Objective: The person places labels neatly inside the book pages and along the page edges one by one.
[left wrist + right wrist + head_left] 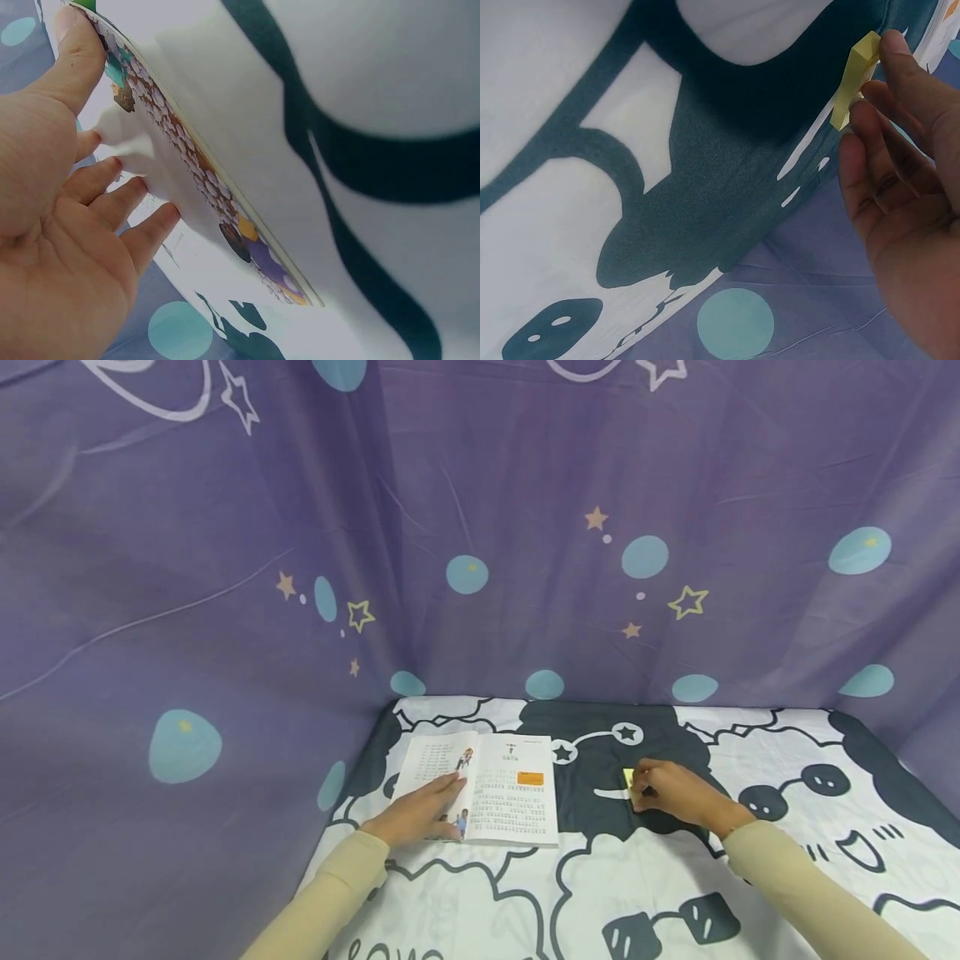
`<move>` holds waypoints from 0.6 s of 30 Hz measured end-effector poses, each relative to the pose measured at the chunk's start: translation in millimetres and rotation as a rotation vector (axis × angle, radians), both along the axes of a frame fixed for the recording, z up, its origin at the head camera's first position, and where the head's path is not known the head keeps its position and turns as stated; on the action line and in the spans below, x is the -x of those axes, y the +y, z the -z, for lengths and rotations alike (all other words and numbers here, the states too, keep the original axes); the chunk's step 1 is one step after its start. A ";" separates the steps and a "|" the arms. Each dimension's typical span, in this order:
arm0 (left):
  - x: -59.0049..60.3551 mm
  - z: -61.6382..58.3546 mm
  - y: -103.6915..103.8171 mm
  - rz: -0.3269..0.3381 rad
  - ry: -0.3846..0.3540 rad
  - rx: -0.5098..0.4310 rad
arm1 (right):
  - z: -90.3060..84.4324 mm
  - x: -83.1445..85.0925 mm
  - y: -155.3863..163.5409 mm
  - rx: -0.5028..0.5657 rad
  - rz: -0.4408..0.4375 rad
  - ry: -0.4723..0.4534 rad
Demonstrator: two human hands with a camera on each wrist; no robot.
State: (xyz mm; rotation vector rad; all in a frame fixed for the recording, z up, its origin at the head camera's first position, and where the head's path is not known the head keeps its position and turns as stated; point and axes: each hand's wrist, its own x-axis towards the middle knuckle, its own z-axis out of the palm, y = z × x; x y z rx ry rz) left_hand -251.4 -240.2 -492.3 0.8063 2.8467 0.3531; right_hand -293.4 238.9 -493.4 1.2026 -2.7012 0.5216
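Observation:
An open book [512,810] lies on the patterned cloth, its pages showing printed text, small pictures and an orange box. My left hand [422,811] rests on its left page with the fingers extended; in the left wrist view the thumb lies by the edge of the book [202,169]. Right of the book, my right hand [678,793] pinches a yellow sticky note [855,79] between thumb and fingers, just at the cloth. The note looks bent in the right wrist view. Whether it is a single sheet or several, I cannot tell.
A black-and-white cartoon cloth [465,902] covers the table surface. Purple curtains [525,527] with stars and teal ovals hang behind and at the sides, meeting the table's far edge.

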 end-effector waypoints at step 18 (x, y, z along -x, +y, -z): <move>-1.8 -3.7 2.1 -0.011 -0.014 0.002 | -0.5 8.9 -13.2 -0.097 0.157 0.088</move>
